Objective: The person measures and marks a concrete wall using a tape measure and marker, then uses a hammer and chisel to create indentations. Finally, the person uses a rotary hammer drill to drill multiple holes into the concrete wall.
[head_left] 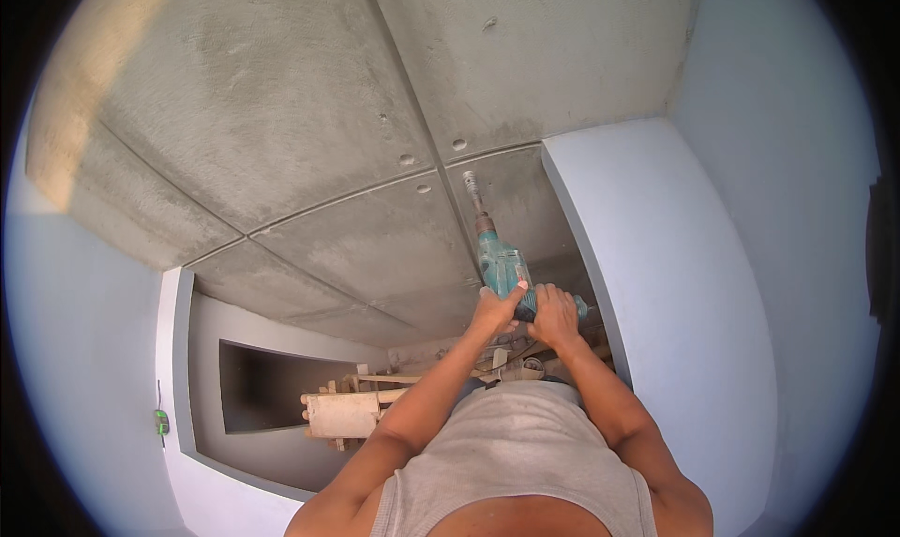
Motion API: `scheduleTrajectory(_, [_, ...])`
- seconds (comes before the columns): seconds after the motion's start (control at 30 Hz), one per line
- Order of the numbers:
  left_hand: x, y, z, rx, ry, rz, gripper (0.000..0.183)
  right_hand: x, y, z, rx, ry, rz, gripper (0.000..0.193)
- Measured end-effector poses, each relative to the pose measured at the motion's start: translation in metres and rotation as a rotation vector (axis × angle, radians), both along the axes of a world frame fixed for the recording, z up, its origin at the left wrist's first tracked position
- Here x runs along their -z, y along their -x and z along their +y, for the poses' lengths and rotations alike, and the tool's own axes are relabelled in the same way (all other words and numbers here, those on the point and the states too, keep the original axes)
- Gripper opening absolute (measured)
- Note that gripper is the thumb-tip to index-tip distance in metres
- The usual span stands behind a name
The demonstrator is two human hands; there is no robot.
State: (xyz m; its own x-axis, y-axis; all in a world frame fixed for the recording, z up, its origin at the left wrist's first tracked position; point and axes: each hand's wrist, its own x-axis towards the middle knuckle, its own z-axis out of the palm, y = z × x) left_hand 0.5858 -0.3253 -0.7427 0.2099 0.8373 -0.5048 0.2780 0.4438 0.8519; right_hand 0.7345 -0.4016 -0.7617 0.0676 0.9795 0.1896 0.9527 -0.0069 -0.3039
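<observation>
Both my hands are closed on a teal power drill (500, 263), which points up and away from me. My left hand (501, 310) wraps around the underside of its body, with the thumb along the side. Behind it, my right hand (556, 314) grips the rear handle part. A dusty round core bit (471, 179) sits in the chuck. Its tip is close to the grey concrete surface (300, 96), beside a straight groove; whether it touches, I cannot tell. Three shallow round holes (424, 188) lie near the crossing of the grooves.
A white wall edge (656, 246) stands close on the right. Below left lies a wooden bench (343, 415) with planks, beside a dark rectangular opening (281, 387). Rubble and boards lie below my hands. A small green device (162, 423) is on the left white frame.
</observation>
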Motion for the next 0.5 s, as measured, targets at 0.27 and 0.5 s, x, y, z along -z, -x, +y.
scheduleTrajectory(0.27, [0.035, -0.001, 0.000, -0.087, -0.175, 0.150, 0.095, 0.022, 0.002, 0.008, -0.008, -0.007, 0.005, 0.051])
scheduleTrajectory(0.5, [0.020, 0.000, -0.001, -0.083, -0.133, 0.031, 0.077, 0.009, -0.001, 0.008, -0.034, -0.022, -0.032, 0.046])
